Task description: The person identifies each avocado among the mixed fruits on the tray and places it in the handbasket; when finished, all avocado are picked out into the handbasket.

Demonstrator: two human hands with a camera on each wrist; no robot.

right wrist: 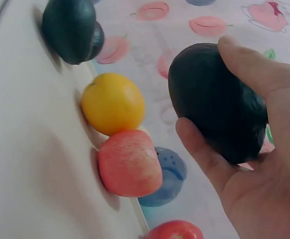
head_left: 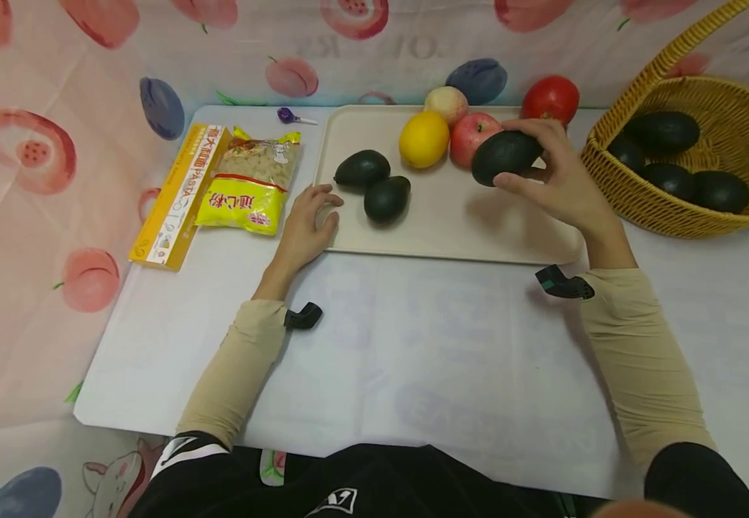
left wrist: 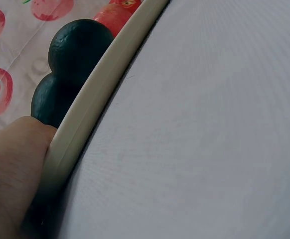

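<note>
My right hand [head_left: 558,176] holds a dark avocado [head_left: 506,157] above the right part of the beige tray [head_left: 439,241]. In the right wrist view, thumb and fingers grip that avocado [right wrist: 215,99] from both sides. My left hand [head_left: 306,226] rests on the tray's left edge, fingers relaxed and holding nothing. Beside its fingertips lie two more avocados, one [head_left: 362,169] behind the other [head_left: 387,199]. A yellow lemon-coloured round fruit [head_left: 424,139], a red apple [head_left: 473,137] and a pale peach-like fruit [head_left: 447,105] sit together at the tray's back.
A wicker basket [head_left: 672,216] with several avocados [head_left: 665,133] stands at the right. A tomato [head_left: 550,99] is at the tray's back right corner. To the left lie a yellow pasta box [head_left: 180,198], a bag of pasta [head_left: 249,183] and a purple lollipop [head_left: 288,115].
</note>
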